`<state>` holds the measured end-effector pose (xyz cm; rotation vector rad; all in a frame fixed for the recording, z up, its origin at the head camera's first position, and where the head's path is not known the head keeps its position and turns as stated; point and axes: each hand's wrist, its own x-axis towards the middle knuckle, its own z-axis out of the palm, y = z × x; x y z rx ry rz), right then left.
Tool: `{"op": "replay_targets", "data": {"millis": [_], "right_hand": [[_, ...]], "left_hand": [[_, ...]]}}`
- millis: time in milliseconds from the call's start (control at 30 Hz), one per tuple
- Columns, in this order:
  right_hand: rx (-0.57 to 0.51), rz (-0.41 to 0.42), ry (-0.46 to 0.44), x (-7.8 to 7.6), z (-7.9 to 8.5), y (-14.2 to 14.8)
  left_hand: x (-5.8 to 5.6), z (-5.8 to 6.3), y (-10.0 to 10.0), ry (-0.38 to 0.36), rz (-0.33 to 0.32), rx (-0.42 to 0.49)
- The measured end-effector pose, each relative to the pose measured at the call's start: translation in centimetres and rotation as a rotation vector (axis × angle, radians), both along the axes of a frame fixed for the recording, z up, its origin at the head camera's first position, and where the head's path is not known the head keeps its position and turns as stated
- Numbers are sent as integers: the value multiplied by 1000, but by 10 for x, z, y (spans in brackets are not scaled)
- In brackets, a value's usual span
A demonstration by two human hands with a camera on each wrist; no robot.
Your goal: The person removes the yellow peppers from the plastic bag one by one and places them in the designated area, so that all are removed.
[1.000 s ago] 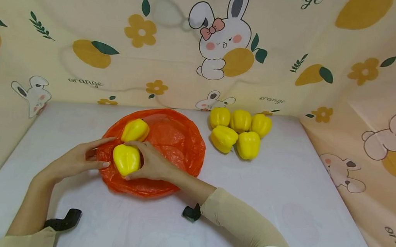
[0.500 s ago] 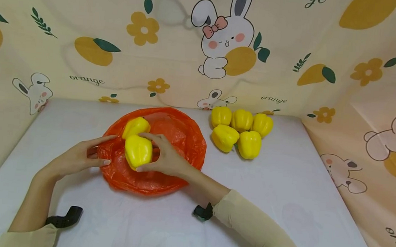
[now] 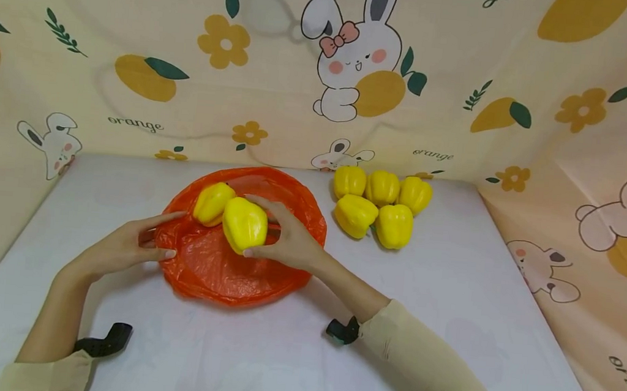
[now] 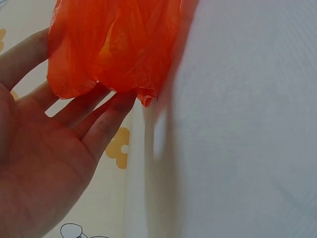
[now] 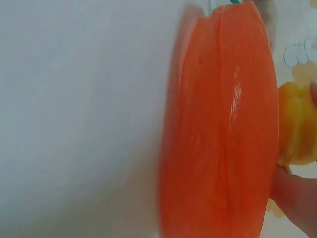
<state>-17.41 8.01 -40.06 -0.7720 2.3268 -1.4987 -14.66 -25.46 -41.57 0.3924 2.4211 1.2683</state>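
Observation:
A yellow bell pepper (image 3: 245,226) is gripped between the thumb and fingers of my right hand (image 3: 293,237), over the middle of an open red plastic bag (image 3: 229,281). In the right wrist view, the held pepper (image 5: 297,124) shows beyond the bag's side wall (image 5: 225,124). Another yellow bell pepper (image 3: 213,203) lies inside the bag at the back left. My left hand (image 3: 121,248) rests at the bag's left side with fingers and thumb spread. Its fairly straight fingers touch the bag's outside (image 4: 119,54) in the left wrist view.
Several yellow bell peppers (image 3: 383,189) stand in two rows at the back right of the white table (image 3: 421,302). A printed cloth (image 3: 276,106) with rabbits and oranges hangs behind and at the sides. Black curved pieces (image 3: 111,340) sit at both forearms.
My right hand has carried the held bell pepper rightward and back, from the bag's left side to its middle. The left hand stays at the bag's left side.

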Motion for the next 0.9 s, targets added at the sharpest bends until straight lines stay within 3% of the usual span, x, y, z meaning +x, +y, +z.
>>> {"op": "replay_targets", "data": {"millis": [233,500,900], "right_hand": [[15,-40,-13,-3,1,25],[1,-78,-4,-7,3,49],[-11,-161,-35,-11,17,91]], "left_hand": [[-4,2,3,7,-6,-4],[-1,2,2,-5,3,-23],[0,1,1,8,-2,-29]]}}
